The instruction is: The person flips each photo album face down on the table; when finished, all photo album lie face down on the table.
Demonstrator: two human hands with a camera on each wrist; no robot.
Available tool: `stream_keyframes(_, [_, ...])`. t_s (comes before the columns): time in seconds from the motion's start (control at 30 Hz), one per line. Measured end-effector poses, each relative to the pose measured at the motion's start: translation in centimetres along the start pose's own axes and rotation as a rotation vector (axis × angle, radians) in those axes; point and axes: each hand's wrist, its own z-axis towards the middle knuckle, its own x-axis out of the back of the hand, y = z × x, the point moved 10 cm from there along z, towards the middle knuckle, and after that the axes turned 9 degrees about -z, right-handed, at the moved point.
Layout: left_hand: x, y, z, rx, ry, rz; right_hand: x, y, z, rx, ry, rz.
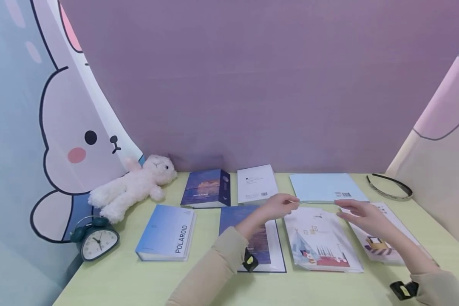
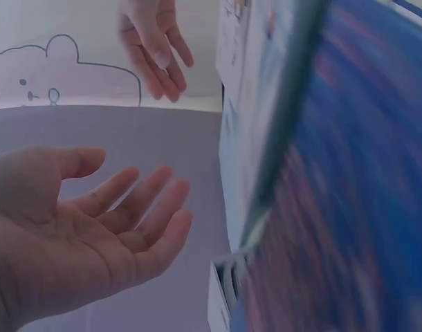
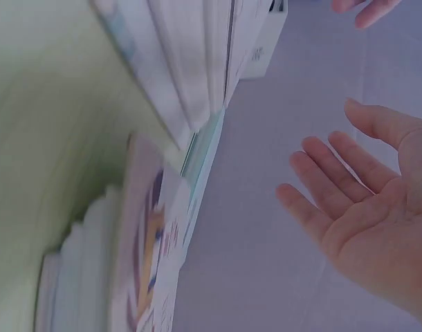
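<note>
Both grips are released, fingers relaxed and holding nothing: the left hand (image 1: 277, 207) and right hand (image 1: 361, 213) hover either side of the tent-picture book (image 1: 321, 240), which lies flat on the table (image 1: 130, 280) between and just below them, with the light blue book (image 1: 327, 188) just beyond their fingertips.

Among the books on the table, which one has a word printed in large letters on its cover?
The light blue book at the front left, beside the alarm clock. Its cover reads POLAROID in dark capitals; none of the other covers shows large lettering.
</note>
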Motion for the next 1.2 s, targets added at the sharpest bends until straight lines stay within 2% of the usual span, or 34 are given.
stream_keyframes(0.13, [1.0, -1.2, -1.0, -0.002, 0.011, -0.014, -1.2, -1.5, 0.6, 0.034, -0.03, 0.027])
stream_keyframes(0.27, [0.8, -2.6, -1.6, 0.028, -0.031, -0.034, -2.5, -2.4, 1.0, 0.057, -0.059, 0.042])
stream_keyframes(0.37, [0.1, -3.4, -2.0, 0.056, -0.061, 0.012, -3.5, -2.9, 1.3, 0.075, -0.093, 0.053])
stream_keyframes(0.47, [-0.4, -3.8, -2.3, 0.057, -0.068, 0.088, -4.3, -3.3, 1.3, 0.089, -0.135, 0.056])
stream_keyframes(0.6, [-0.8, -4.4, -2.6, 0.071, -0.07, 0.133, -5.3, -3.8, 1.3, 0.103, -0.207, 0.069])
stream_keyframes(0.7, [-1.0, -4.9, -2.8, 0.093, -0.084, 0.13, -5.9, -4.0, 1.3, 0.092, -0.249, 0.08])
stream_keyframes(0.9, [-1.8, -5.2, -2.7, 0.059, -0.154, 0.199, -6.5, -3.7, 0.9, 0.052, -0.277, 0.061])
stream_keyframes(1.03, [-2.0, -5.6, -2.8, 0.074, -0.194, 0.145, -6.7, -3.6, 0.7, 0.044, -0.299, 0.07])
stream_keyframes(1.13, [-2.0, -5.9, -2.8, 0.095, -0.202, 0.087, -7.0, -3.5, 0.6, 0.038, -0.321, 0.074])
stream_keyframes(1.2, [-1.9, -6.1, -2.9, 0.1, -0.195, 0.087, -7.4, -3.3, 0.6, 0.039, -0.339, 0.073])
